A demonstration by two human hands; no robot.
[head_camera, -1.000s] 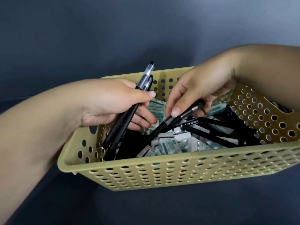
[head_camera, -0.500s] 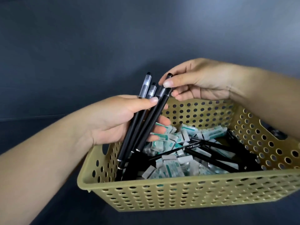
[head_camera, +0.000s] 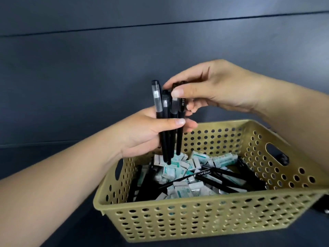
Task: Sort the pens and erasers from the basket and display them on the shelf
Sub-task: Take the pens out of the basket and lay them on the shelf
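Centre frame: left hand (head_camera: 142,134) grips pens (head_camera: 169,125) upright; right hand (head_camera: 210,91) pinches tops. Loose bundle could slip into basket (head_camera: 195,220).

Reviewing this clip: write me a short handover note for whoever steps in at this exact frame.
Left hand: grips a bunch of black pens, held upright above the basket.
Right hand: pinches the top of the rightmost pen in that bunch, thumb and forefinger on its cap end.
Basket: holds many loose pens lying across a pile of wrapped erasers.
Done: a handful of pens gathered in the left hand.
Left: pull the remaining pens, sort out the erasers, and put everything on the shelf, which this view does not clearly show.
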